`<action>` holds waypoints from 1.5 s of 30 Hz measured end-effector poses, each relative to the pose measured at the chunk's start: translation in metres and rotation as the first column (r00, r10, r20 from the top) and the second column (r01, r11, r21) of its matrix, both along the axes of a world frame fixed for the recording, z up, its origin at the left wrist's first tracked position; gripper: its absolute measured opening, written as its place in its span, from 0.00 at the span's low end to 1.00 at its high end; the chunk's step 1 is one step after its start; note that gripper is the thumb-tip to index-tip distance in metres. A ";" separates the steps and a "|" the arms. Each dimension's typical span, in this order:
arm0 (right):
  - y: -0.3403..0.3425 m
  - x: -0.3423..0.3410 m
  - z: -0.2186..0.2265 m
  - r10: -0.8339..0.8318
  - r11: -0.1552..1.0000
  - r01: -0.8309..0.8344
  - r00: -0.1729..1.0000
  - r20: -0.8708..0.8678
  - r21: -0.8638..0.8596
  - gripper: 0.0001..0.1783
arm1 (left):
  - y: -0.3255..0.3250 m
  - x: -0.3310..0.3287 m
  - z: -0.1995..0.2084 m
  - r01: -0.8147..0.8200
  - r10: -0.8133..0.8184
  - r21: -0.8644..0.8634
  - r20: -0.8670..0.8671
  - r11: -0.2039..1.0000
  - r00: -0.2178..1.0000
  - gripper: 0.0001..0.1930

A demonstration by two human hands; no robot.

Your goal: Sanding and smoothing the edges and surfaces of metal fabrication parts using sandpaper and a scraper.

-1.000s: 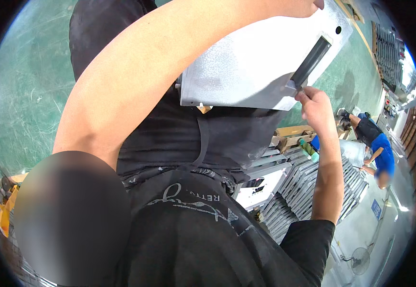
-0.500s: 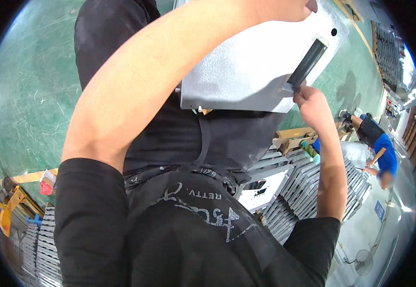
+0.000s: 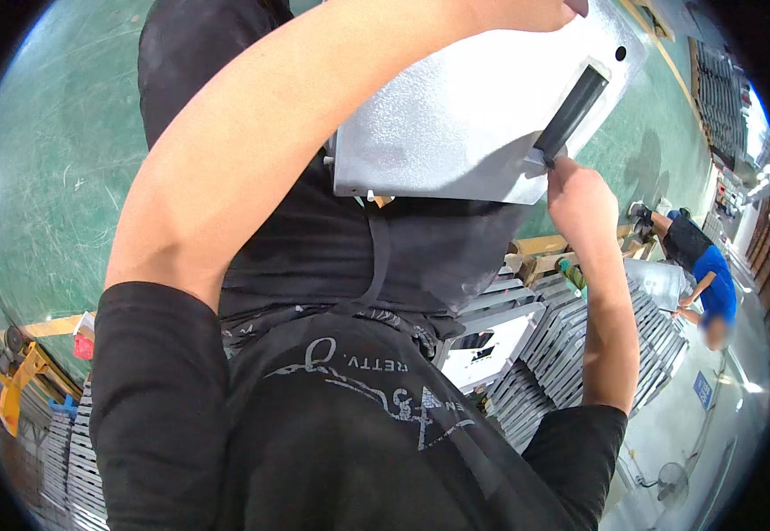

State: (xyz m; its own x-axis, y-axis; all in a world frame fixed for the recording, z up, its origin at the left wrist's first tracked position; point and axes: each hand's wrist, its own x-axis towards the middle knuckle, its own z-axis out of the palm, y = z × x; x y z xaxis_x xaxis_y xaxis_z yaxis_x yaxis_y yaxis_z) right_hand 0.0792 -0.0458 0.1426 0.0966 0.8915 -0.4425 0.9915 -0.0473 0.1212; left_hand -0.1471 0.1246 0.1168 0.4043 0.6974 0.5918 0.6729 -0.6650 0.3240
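Note:
A pale metal panel [image 3: 438,115] lies in front of my body, with a long dark rectangular window [image 3: 572,113] and a small round hole near its far right corner. My left forearm crosses over the panel, and my left hand [image 3: 531,11] is at its far side, cut by the picture's upper edge so that its grip is hidden. At the near end of the dark window, my right hand [image 3: 583,199] is closed in a pinch beside a short greyish flap or strip [image 3: 537,157]. What the fingertips hold is too small to make out.
Stacked grey metal panels [image 3: 570,332] stand close on my right, with a white panel [image 3: 491,350] beside them. A person in blue [image 3: 710,274] works farther right. A yellow-orange cart [image 3: 35,380] and slatted stacks [image 3: 84,456] are at the left, on green floor [image 3: 57,177].
My right hand has turned slightly and stays at the near end of the dark window. The panel and my left arm have shifted slightly upward in the picture.

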 end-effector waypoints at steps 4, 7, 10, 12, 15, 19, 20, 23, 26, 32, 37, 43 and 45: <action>-0.003 -0.013 -0.003 0.239 0.970 -0.213 0.915 0.324 -0.114 0.05 | 0.004 -0.001 0.001 -0.008 0.008 -0.013 -0.027 1.000 1.000 0.16; -0.004 -0.015 -0.002 0.202 0.979 -0.188 0.926 0.318 -0.075 0.06 | 0.003 0.001 0.003 -0.048 0.047 -0.007 -0.074 0.999 0.996 0.16; 0.002 0.008 -0.005 0.152 0.988 -0.152 0.982 0.112 -0.011 0.09 | 0.000 0.000 0.005 -0.022 0.022 -0.020 -0.035 1.000 0.999 0.17; 0.012 0.020 0.001 -0.218 0.960 0.190 0.969 -0.120 -0.205 0.08 | -0.006 -0.002 0.004 -0.051 0.053 0.026 -0.088 0.998 0.995 0.17; -0.006 0.030 -0.001 -0.650 0.755 0.464 0.621 -0.437 -0.464 0.10 | -0.007 0.000 0.009 -0.043 0.045 0.021 -0.095 0.999 0.994 0.16; -0.037 0.014 -0.011 -0.594 0.775 0.576 0.523 -0.611 -0.260 0.13 | -0.005 0.000 0.007 -0.009 0.009 0.003 -0.034 1.000 0.999 0.15; -0.043 0.013 -0.014 -0.507 0.807 0.581 0.589 -0.629 -0.106 0.12 | -0.008 0.000 0.009 -0.026 0.026 0.014 -0.012 1.000 1.000 0.14; -0.050 0.015 -0.015 -0.604 0.659 0.673 0.207 -0.769 -0.336 0.15 | -0.012 -0.001 0.014 -0.039 0.039 0.017 -0.007 0.999 0.999 0.12; -0.060 0.005 -0.024 -0.595 0.367 0.709 -0.319 -0.738 -0.602 0.13 | -0.011 0.005 0.013 -0.016 0.016 0.024 0.009 1.000 1.000 0.10; -0.058 -0.020 -0.027 -0.564 0.375 0.600 -0.457 -0.688 -0.706 0.11 | -0.017 0.005 0.014 0.000 0.001 0.117 -0.006 0.993 1.000 0.08; -0.066 -0.020 -0.040 -0.506 0.233 0.661 -0.544 -0.670 -0.713 0.16 | -0.034 0.011 0.023 -0.056 0.058 0.024 -0.074 0.998 0.996 0.08; -0.071 -0.005 -0.045 -0.521 0.239 0.624 -0.565 -0.640 -0.744 0.15 | -0.050 0.013 0.029 -0.055 0.055 -0.003 -0.092 0.998 0.994 0.09; -0.071 -0.003 -0.043 -0.532 0.183 0.563 -0.633 -0.563 -0.806 0.15 | -0.053 0.012 0.030 -0.071 0.066 -0.037 -0.117 0.997 0.991 0.09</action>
